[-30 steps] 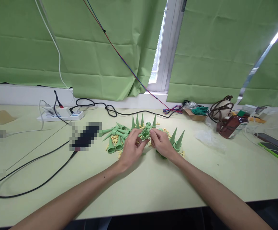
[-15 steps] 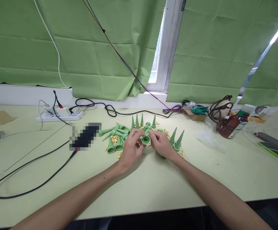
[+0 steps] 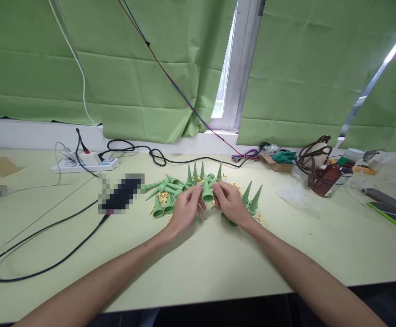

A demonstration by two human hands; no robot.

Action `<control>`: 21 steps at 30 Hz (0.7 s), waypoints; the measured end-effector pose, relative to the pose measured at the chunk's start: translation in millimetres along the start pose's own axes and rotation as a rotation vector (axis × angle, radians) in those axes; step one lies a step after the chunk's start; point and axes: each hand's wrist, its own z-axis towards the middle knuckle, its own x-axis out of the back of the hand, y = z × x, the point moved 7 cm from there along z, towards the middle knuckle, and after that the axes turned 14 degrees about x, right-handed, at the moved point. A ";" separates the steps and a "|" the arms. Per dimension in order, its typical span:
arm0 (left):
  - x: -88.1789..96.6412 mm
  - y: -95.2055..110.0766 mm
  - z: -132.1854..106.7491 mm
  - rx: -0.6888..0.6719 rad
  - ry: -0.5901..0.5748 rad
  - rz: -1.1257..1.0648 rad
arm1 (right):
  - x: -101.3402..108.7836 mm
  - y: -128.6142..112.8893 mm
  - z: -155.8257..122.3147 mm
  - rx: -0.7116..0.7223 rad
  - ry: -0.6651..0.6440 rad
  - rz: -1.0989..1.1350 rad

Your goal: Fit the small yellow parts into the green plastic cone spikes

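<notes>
Between my two hands is a green plastic cone spike (image 3: 208,190), its point up and its wide hollow end tilted down toward me. My left hand (image 3: 186,206) is closed, thumb and forefinger pinched at the cone's left side, the other fingers loosely curled. On the other side, the fingers of my right hand (image 3: 231,202) are bent in a pinch at the cone's right edge; whether a small part sits in them is hidden. Left of my hands lies a pile of green cones (image 3: 168,186) with small yellow plastic pieces (image 3: 162,198) among them. More cones (image 3: 253,200) stand upright to the right.
A blurred-out dark device (image 3: 122,193) with a looping black cable lies at left, near a white power strip (image 3: 88,164). Toward the right are a crumpled clear bag (image 3: 298,198), a dark red bottle (image 3: 330,178) and a small cardboard box (image 3: 277,164). The table's front edge runs below my forearms.
The held cone has turned: its open end faced me before, and now its side shows with the point up. My left hand's fingers have shifted slightly left and straightened a little.
</notes>
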 end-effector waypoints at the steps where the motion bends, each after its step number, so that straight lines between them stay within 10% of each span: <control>1: -1.6 -0.6 0.0 0.021 -0.028 -0.034 | -1.2 0.0 -0.4 -0.004 -0.014 0.010; 21: -6.7 8.5 -6.8 -0.109 -0.069 0.072 | -3.9 -4.3 0.9 0.024 -0.068 -0.062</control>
